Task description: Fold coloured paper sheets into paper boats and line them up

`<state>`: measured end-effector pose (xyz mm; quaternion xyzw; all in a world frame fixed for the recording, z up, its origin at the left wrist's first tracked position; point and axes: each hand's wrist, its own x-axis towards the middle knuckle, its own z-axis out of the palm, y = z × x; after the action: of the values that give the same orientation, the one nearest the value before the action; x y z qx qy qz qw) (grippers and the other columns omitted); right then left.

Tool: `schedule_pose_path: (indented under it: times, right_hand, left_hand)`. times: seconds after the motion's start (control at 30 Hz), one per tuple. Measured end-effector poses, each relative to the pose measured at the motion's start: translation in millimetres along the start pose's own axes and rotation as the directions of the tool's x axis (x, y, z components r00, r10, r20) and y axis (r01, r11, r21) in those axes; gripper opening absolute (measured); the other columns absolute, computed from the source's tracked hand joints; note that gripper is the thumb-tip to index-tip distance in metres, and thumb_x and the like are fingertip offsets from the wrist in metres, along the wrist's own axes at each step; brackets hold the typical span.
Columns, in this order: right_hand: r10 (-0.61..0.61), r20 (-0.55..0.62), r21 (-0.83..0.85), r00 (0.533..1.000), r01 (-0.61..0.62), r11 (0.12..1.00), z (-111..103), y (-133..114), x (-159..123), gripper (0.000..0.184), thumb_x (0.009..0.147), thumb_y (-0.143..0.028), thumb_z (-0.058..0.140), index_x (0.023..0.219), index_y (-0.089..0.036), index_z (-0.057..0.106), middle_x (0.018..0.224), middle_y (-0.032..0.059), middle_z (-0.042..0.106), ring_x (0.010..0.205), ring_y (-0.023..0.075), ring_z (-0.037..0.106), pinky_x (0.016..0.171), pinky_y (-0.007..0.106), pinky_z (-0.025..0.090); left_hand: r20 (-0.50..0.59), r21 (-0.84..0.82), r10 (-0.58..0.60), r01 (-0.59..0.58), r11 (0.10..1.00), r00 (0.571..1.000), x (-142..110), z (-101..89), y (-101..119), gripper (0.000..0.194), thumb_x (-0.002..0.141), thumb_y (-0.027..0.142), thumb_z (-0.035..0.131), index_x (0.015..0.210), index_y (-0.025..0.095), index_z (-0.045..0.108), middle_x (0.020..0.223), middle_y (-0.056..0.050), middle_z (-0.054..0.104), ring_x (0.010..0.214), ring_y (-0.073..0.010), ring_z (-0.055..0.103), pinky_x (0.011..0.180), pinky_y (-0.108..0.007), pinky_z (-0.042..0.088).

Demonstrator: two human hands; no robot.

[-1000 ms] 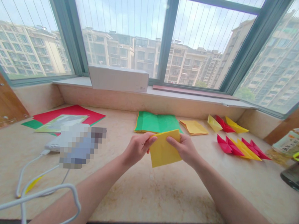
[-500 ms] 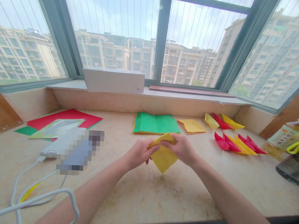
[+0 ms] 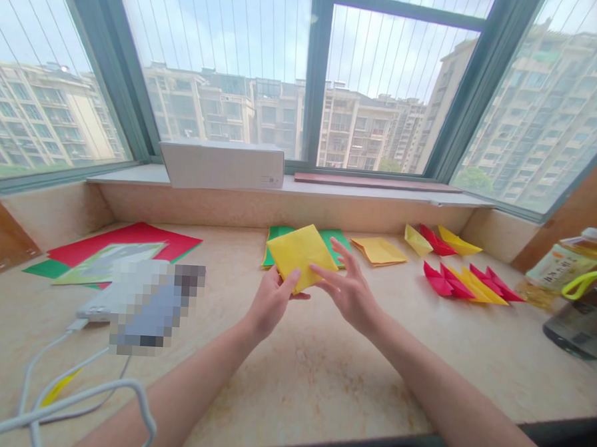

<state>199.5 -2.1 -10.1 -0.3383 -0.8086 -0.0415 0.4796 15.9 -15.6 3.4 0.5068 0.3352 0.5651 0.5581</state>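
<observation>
A folded square of yellow paper (image 3: pixel 302 250) is held up in front of the green sheets, one corner pointing up. My left hand (image 3: pixel 273 297) grips its lower corner, thumb on top and fingers behind. My right hand (image 3: pixel 348 286) is open, fingers spread, the index fingertip at the square's lower right edge. Behind it lie flat green sheets (image 3: pixel 341 240) with yellow beneath them, partly covered by the square. An orange-yellow folded paper (image 3: pixel 380 250) rests just right of them.
Folded red and yellow paper boats (image 3: pixel 468 284) stand at the right, near a drink bottle (image 3: pixel 561 267) and a dark container (image 3: pixel 581 325). Left are red sheets (image 3: pixel 127 238), a white device (image 3: pixel 96 306) and cables (image 3: pixel 134 385). A white box (image 3: pixel 221 166) sits on the sill.
The yellow square has been raised and turned, away from me and slightly left. My right hand has let go of its grip and spread its fingers. My left hand still holds the paper.
</observation>
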Motion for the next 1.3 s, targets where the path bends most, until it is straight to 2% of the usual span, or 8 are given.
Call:
schedule_pose_path:
  times: [0.1, 0.23, 0.37, 0.53, 0.77, 0.97, 1.1, 1.3]
  right_hand:
    - [-0.016, 0.004, 0.12, 1.0, 0.015, 0.993, -4.7, 7.3, 0.8, 0.047, 0.09, -0.015, 0.062, 0.126, -0.044, 0.06, 0.158, -0.0013, 0.023, 0.134, 0.026, 0.043, 0.103, 0.05, 0.048]
    - [-0.038, 0.055, 0.194, 0.998, 0.027, 0.981, -10.2, 10.7, 2.7, 0.049, 0.088, -0.014, 0.065, 0.126, -0.044, 0.06, 0.159, -0.0018, 0.023, 0.139, 0.0274, 0.038, 0.107, 0.052, 0.044]
    - [-0.046, 0.076, 0.199, 0.996, 0.03, 0.98, -13.5, 10.0, 3.7, 0.047, 0.091, -0.012, 0.061, 0.125, -0.044, 0.061, 0.159, -0.0022, 0.022, 0.137, 0.0268, 0.04, 0.104, 0.051, 0.047]
    - [-0.077, 0.111, 0.166, 0.991, 0.058, 0.984, -19.2, 12.1, 4.1, 0.048, 0.088, -0.018, 0.067, 0.129, -0.041, 0.059, 0.16, 0.0001, 0.021, 0.137, 0.0278, 0.041, 0.109, 0.052, 0.042]
    - [-0.093, 0.182, 0.224, 0.979, 0.051, 0.973, -24.9, 14.2, 4.6, 0.042, 0.09, -0.017, 0.063, 0.125, -0.04, 0.063, 0.158, 0.0012, 0.028, 0.136, 0.0264, 0.042, 0.108, 0.051, 0.041]
    - [-0.07, 0.161, 0.288, 0.984, 0.021, 0.957, -23.0, 14.1, 4.1, 0.039, 0.091, -0.021, 0.063, 0.123, -0.043, 0.063, 0.157, 0.0001, 0.028, 0.137, 0.0263, 0.04, 0.107, 0.052, 0.042]
    - [-0.023, 0.125, 0.29, 0.992, -0.014, 0.957, -22.1, 13.4, 5.2, 0.031, 0.093, -0.024, 0.059, 0.12, -0.038, 0.067, 0.153, 0.0038, 0.036, 0.138, 0.027, 0.04, 0.107, 0.052, 0.041]
    - [0.047, -0.012, 0.282, 0.999, -0.042, 0.958, -23.9, 8.7, 7.1, 0.025, 0.098, -0.033, 0.048, 0.107, -0.029, 0.072, 0.139, 0.0086, 0.05, 0.123, 0.0253, 0.054, 0.102, 0.048, 0.046]
  left_hand:
    - [0.096, -0.079, -0.022, 0.029, 0.996, 0.995, -1.5, -1.0, 0.7, 0.046, 0.081, 0.034, 0.071, 0.122, 0.014, 0.058, 0.123, -0.014, 0.065, 0.102, -0.0275, 0.067, 0.079, -0.039, 0.06]
    - [0.131, -0.131, 0.008, 0.009, 0.991, 0.991, -0.8, -2.7, -0.6, 0.05, 0.081, 0.029, 0.071, 0.127, 0.016, 0.056, 0.126, -0.014, 0.064, 0.109, -0.0294, 0.064, 0.089, -0.044, 0.056]
    - [0.135, -0.195, 0.006, 0.021, 0.981, 0.991, -1.3, -1.9, 0.7, 0.046, 0.081, 0.025, 0.071, 0.124, 0.013, 0.059, 0.125, -0.015, 0.065, 0.113, -0.0301, 0.062, 0.094, -0.043, 0.053]
    - [0.133, -0.301, -0.042, 0.081, 0.95, 0.99, -3.9, 2.3, 3.7, 0.05, 0.084, 0.026, 0.068, 0.132, 0.018, 0.052, 0.13, -0.012, 0.063, 0.117, -0.0279, 0.061, 0.096, -0.041, 0.052]
    - [0.105, -0.312, -0.067, 0.097, 0.945, 0.992, -4.6, 1.0, 3.9, 0.056, 0.081, 0.02, 0.07, 0.133, 0.019, 0.051, 0.126, -0.011, 0.065, 0.115, -0.0254, 0.062, 0.095, -0.035, 0.051]
    - [0.144, -0.33, -0.033, 0.079, 0.941, 0.989, -4.6, -0.9, 7.0, 0.055, 0.082, 0.021, 0.069, 0.134, 0.019, 0.051, 0.128, -0.011, 0.064, 0.117, -0.0266, 0.061, 0.096, -0.036, 0.051]
    - [0.203, -0.345, -0.001, 0.073, 0.936, 0.979, -4.6, -2.7, 5.4, 0.057, 0.086, 0.026, 0.066, 0.139, 0.022, 0.046, 0.131, -0.012, 0.062, 0.118, -0.0273, 0.06, 0.098, -0.039, 0.05]
    - [0.25, -0.34, 0.022, 0.067, 0.938, 0.968, -9.5, -1.2, 5.0, 0.075, 0.083, 0.033, 0.071, 0.146, 0.038, 0.03, 0.142, -0.008, 0.052, 0.121, -0.0263, 0.057, 0.096, -0.041, 0.051]
